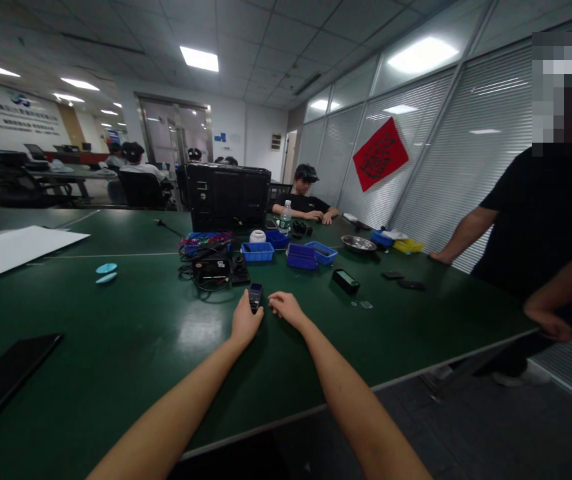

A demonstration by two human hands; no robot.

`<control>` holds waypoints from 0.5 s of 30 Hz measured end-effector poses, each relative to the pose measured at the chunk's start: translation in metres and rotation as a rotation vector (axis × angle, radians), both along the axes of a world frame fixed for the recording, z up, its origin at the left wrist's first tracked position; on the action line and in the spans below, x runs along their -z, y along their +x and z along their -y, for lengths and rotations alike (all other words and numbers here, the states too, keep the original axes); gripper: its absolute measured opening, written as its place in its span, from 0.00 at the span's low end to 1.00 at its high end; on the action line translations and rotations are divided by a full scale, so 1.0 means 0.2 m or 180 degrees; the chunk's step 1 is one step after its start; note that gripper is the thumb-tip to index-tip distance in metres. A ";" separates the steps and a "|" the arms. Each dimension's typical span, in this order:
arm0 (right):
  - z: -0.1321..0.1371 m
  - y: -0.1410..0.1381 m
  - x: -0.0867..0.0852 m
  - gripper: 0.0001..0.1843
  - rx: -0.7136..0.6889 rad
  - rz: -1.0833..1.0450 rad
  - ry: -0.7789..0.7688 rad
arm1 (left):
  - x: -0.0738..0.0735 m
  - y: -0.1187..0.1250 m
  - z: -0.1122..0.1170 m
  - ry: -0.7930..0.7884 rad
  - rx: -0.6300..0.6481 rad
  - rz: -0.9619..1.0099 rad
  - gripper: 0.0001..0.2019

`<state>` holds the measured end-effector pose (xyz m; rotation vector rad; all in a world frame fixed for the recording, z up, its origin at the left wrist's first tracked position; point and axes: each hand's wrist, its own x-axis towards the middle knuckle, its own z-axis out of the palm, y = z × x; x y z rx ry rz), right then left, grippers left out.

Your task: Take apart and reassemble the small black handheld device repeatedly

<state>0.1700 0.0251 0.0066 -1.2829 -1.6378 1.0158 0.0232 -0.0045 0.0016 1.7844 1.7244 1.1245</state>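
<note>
A small dark keypad phone stands tilted up in my left hand, whose fingers and thumb wrap its lower half. Just to its right, apart from the phone, is my right hand. Its fingers are curled in toward the thumb; whatever they may hold is too small to make out. Both forearms reach over the green table. To the right of my hands lies a black box with a green top face, and near it a small clear flat piece.
Beyond my hands are a heap of cables and black devices, blue bins, a bottle and a metal bowl. A large black monitor stands behind. One person leans on the right edge; another sits opposite.
</note>
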 end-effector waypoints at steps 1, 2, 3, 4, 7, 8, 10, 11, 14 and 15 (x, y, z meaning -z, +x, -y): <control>0.00 0.00 0.00 0.08 0.0039 0.0009 -0.0008 | 0.00 0.03 0.00 0.0011 0.0054 0.0083 0.33; -0.01 0.00 0.01 0.09 0.0124 0.0023 -0.0008 | 0.01 0.05 0.00 0.0018 0.0125 0.0166 0.34; -0.01 0.00 0.01 0.10 0.0264 0.0053 0.0017 | 0.01 0.07 0.00 0.0012 0.0209 0.0248 0.36; -0.02 0.01 0.01 0.11 0.0446 0.0109 0.0080 | 0.02 0.09 0.00 -0.0012 0.0315 0.0327 0.37; -0.01 0.01 -0.02 0.16 0.1035 0.0432 0.0408 | 0.04 0.11 -0.01 -0.0135 0.0713 0.0683 0.39; 0.00 0.01 -0.03 0.18 0.1157 0.0589 0.0463 | 0.04 0.11 -0.01 -0.0177 0.0856 0.0860 0.40; 0.03 0.00 -0.05 0.25 0.1241 0.0994 0.0429 | 0.07 0.11 -0.03 -0.0263 0.1052 0.1247 0.40; 0.04 -0.01 -0.06 0.30 0.1236 0.1237 0.0377 | 0.08 0.11 -0.04 -0.0303 0.1085 0.1412 0.40; 0.07 -0.05 -0.07 0.39 0.1168 0.1924 0.0298 | 0.10 0.09 -0.07 -0.0370 0.0969 0.1705 0.37; 0.07 -0.05 -0.07 0.39 0.1159 0.2070 0.0282 | 0.11 0.09 -0.08 -0.0378 0.0904 0.1765 0.36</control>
